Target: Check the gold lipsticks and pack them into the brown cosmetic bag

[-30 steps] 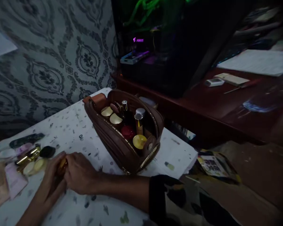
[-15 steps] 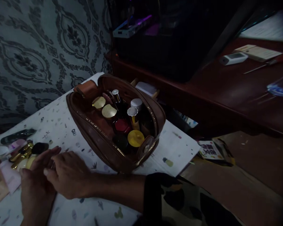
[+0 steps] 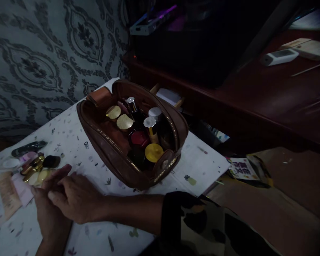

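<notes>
Beside the bag, my left hand [image 3: 51, 209] is open with its palm turned up and fingers stretched towards the small cosmetics. Across that palm lies my right hand [image 3: 78, 199], thumb and index finger apart, touching the left hand; its other fingertips are partly hidden. I see nothing held in either hand. A brown zippered makeup bag [image 3: 104, 152] stands unzipped to the right. Inside are a yellow-lidded jar [image 3: 154, 153], two gold round lids [image 3: 125, 122], a dark red bottle [image 3: 138, 138] and silver-capped bottles [image 3: 149, 123].
At the left lie a beige tube [image 3: 9, 195], a pink packet [image 3: 21, 188], gold tubes [image 3: 34, 167], a black-capped jar [image 3: 51, 161] and a dark green item [image 3: 29, 148]. A patterned white cloth [image 3: 96, 238] covers the table. A dark red desk [image 3: 245, 85] stands behind, right.
The view has shifted slightly, so the cosmetics on the left appear further right. My hands remain together, the right still over the left palm, with small finger movement.
</notes>
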Tool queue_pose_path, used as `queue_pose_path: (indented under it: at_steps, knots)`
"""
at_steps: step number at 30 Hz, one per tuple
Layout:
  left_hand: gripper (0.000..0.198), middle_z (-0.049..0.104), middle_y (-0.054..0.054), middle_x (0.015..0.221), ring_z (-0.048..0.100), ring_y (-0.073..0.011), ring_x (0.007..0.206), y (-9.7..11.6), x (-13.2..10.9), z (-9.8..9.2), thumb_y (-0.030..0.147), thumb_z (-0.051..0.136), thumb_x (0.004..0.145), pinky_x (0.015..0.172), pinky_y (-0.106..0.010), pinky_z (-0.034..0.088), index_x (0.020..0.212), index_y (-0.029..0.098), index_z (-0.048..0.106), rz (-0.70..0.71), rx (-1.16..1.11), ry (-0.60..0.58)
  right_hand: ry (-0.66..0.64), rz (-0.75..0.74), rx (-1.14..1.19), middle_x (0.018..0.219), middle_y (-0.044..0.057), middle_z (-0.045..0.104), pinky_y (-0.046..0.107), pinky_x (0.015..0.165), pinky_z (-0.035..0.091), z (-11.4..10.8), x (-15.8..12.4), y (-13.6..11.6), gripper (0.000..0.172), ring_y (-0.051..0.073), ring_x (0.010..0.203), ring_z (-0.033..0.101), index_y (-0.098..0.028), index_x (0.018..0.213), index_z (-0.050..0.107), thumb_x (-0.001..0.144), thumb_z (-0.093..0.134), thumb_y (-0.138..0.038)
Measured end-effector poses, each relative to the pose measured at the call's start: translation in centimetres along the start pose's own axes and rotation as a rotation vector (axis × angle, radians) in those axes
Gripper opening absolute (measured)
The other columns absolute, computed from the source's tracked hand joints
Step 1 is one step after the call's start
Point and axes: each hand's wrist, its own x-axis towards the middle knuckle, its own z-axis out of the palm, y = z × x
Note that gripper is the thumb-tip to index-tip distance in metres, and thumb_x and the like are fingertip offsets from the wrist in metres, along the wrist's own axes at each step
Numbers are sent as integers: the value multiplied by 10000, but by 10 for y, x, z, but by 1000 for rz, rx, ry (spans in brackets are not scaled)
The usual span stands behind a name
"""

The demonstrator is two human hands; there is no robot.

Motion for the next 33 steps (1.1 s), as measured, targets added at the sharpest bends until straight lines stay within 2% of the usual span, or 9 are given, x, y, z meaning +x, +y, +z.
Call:
queue_pose_path:
  at_steps: [3, 7, 9, 13, 16, 19, 22, 27, 33]
  knots:
    - [479, 742, 14, 1123, 549, -324, 1326, 1, 2, 10, 719, 436, 900, 1210, -539, 383, 888, 313, 690, -94, -152, 158, 5, 21, 64, 1061, 106, 735, 408, 913, 556, 5, -2, -1, 292, 262, 1043, 680, -152, 1049, 653, 1017, 502, -400]
    - [520, 738, -5, 983, 629, -279, 1151, 0, 3, 12, 733, 472, 865, 1203, -503, 360, 826, 256, 675, -45, -123, 227, -4, 44, 89, 1101, 128, 734, 411, 973, 527, 5, 1, -1, 319, 264, 1095, 669, -125, 1078, 661, 1037, 469, -376]
    - [538, 734, -12, 991, 634, -258, 1108, -3, 5, 11, 745, 484, 848, 1160, -481, 397, 852, 242, 675, -52, -135, 200, -29, 45, 88, 1119, 134, 729, 402, 977, 521, 4, 1, -1, 336, 263, 1103, 664, -117, 1091, 661, 1030, 486, -397]
    - [566, 720, -39, 965, 645, -241, 1044, -10, 14, 9, 762, 528, 815, 945, -406, 530, 884, 217, 664, -57, -236, 178, -55, 40, 48, 1125, 138, 714, 416, 982, 506, 2, 0, -3, 327, 263, 1098, 648, -118, 1092, 656, 1015, 521, -406]
    - [608, 706, -39, 925, 656, -212, 977, -14, 19, 6, 803, 548, 786, 870, -341, 537, 873, 210, 647, -43, -269, 147, -29, 24, 77, 1127, 155, 694, 424, 999, 496, 4, -2, -1, 265, 264, 1114, 628, -110, 1075, 641, 990, 557, -347]
    - [612, 701, -40, 901, 665, -189, 901, -19, 20, 4, 804, 508, 819, 825, -315, 534, 897, 211, 635, -52, -289, 77, -27, -63, 157, 1164, 135, 662, 427, 1028, 481, 5, -4, 6, 202, 243, 1153, 591, -139, 1104, 599, 941, 585, -258]
    - [594, 673, -26, 805, 652, -163, 772, -23, 21, 4, 783, 491, 843, 757, -297, 533, 856, 204, 622, -87, -385, 52, -67, -156, 237, 1259, 151, 609, 456, 1060, 459, 3, -3, 15, 351, 256, 1219, 547, -139, 1187, 556, 845, 619, -184]
    - [576, 670, -26, 764, 645, -148, 705, -27, 25, 2, 747, 503, 863, 707, -284, 532, 800, 184, 610, -105, -469, 27, -244, -205, 215, 1328, 144, 549, 463, 1104, 432, -2, 1, 22, 593, 259, 1285, 500, -151, 1308, 501, 727, 582, -71]
    - [501, 686, -46, 783, 688, -185, 782, -30, 26, -6, 605, 421, 978, 786, -351, 547, 813, 187, 641, -23, -402, -5, -287, -296, -7, 1424, 155, 449, 473, 1165, 391, -3, -1, 26, 587, 249, 1393, 411, -189, 1430, 413, 860, 504, -83]
